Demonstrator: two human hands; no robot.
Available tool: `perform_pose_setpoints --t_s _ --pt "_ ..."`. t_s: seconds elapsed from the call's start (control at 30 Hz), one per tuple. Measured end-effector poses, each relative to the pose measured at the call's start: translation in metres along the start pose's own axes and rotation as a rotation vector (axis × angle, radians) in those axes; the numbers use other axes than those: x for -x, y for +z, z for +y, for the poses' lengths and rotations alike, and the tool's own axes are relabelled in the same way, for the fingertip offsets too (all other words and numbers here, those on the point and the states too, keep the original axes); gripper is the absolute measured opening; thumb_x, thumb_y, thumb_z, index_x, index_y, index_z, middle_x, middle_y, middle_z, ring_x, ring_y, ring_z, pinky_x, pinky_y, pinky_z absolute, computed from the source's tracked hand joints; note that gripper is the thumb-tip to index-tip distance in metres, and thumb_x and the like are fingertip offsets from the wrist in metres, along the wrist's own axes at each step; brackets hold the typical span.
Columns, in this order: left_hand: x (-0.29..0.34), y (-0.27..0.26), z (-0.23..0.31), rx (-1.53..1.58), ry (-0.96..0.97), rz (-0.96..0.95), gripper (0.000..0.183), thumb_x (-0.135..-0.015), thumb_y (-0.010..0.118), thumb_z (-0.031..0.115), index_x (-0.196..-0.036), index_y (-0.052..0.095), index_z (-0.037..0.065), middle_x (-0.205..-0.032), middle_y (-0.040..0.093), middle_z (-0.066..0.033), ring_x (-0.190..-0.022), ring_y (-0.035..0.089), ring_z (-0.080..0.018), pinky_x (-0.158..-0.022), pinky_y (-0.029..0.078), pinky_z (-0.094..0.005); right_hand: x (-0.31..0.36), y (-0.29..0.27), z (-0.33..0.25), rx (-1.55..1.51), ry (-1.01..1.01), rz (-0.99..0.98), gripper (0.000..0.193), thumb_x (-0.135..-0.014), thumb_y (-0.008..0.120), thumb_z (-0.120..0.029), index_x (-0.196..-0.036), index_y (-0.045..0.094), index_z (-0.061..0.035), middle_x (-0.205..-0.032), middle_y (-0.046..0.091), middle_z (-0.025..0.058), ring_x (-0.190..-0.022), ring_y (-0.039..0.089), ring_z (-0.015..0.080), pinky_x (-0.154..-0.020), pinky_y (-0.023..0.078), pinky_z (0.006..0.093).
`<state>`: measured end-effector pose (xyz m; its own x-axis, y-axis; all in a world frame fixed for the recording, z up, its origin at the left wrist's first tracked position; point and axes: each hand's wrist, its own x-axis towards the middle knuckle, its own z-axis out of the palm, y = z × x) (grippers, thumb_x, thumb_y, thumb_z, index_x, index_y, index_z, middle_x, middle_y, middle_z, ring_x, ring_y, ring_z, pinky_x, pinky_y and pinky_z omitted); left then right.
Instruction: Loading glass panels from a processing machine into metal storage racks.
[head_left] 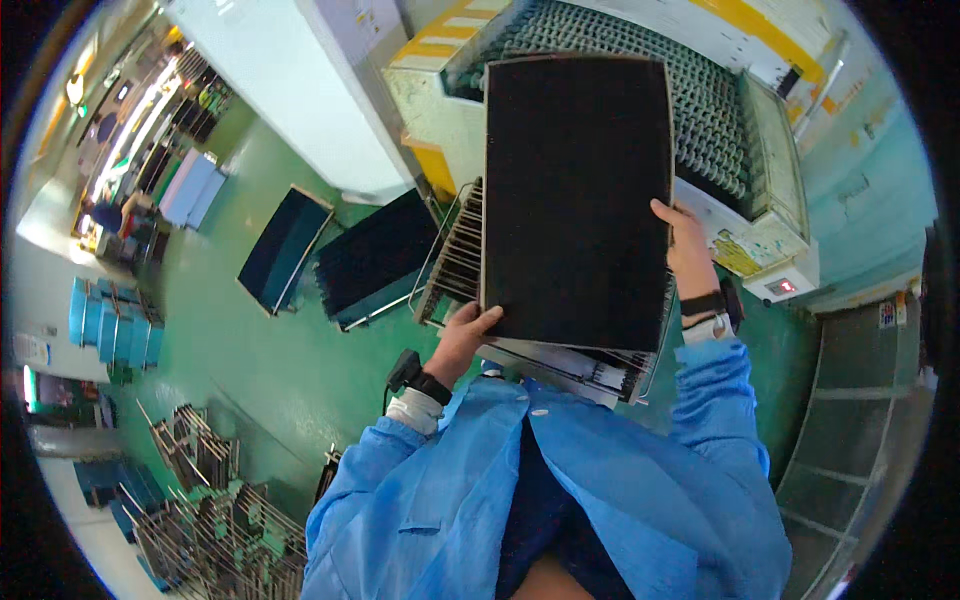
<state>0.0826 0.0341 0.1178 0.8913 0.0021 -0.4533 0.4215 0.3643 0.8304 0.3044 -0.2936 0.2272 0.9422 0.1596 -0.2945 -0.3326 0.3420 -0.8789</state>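
A large black rectangular panel [580, 190] with a thin pale edge is held up in front of me. My left hand [466, 338] grips its lower left corner, thumb on the face. On its right side, my right hand [688, 245] holds the edge, fingers partly hidden behind it. Beneath the panel stands a wire rack [460, 245] with rows of thin slots, mostly covered by the panel. Past the panel's far end lies a conveyor machine [710, 130] with rows of grey rollers; the panel hides part of it.
Two dark racks [375, 258] filled with panels stand on the green floor to the left. Several bare metal racks [225, 530] crowd the lower left. A white cabinet [290, 80] rises at the far left of the machine. A grey metal-framed partition [850, 430] stands at right.
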Motion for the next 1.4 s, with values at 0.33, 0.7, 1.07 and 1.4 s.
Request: perform_pose_setpoints --t_s 0.33,0.7,1.07,1.4 --pt "-0.023 -0.006 0.055 0.089 0.016 0.023 0.022 -0.093 0.064 0.016 -0.109 0.063 0.001 -0.098 0.068 -0.0037 -0.086 0.065 -0.0121 -0.074 0.052 -0.0258 0.041 -0.023 0.035 0.153 -0.034 -0.061 0.029 -0.100 0.052 -0.022 -0.122 0.060 -0.0038 -0.114 0.066 0.0069 -0.102 0.063 0.0186 -0.091 0.050 0.0348" --pt "-0.057 0.011 0.131 0.090 -0.003 -0.157 0.019 -0.095 0.061 0.015 -0.109 0.063 0.002 -0.098 0.069 -0.0039 -0.083 0.066 -0.0121 -0.071 0.054 -0.0269 0.100 -0.006 0.074 -0.461 0.100 0.125 0.031 -0.097 0.057 -0.027 -0.118 0.063 -0.0047 -0.113 0.068 0.0095 -0.102 0.065 0.0230 -0.088 0.054 0.0414" --pt "-0.115 -0.028 0.185 0.279 0.146 -0.109 0.015 -0.096 0.060 0.012 -0.107 0.064 0.004 -0.099 0.069 -0.0057 -0.079 0.067 -0.0160 -0.065 0.055 -0.0308 0.073 -0.033 0.014 -0.422 -0.126 0.431 0.036 -0.093 0.060 -0.028 -0.121 0.062 -0.0043 -0.113 0.068 0.0091 -0.099 0.066 0.0254 -0.085 0.054 0.0416" --pt "-0.235 -0.044 0.230 0.230 0.158 -0.134 0.027 -0.092 0.067 0.016 -0.116 0.058 0.007 -0.097 0.065 -0.0035 -0.077 0.062 -0.0166 -0.067 0.050 -0.0304 -0.015 -0.165 -0.012 -0.429 -0.320 0.463 0.029 -0.096 0.059 -0.029 -0.110 0.063 -0.0046 -0.104 0.069 0.0082 -0.095 0.066 0.0224 -0.083 0.055 0.0355"
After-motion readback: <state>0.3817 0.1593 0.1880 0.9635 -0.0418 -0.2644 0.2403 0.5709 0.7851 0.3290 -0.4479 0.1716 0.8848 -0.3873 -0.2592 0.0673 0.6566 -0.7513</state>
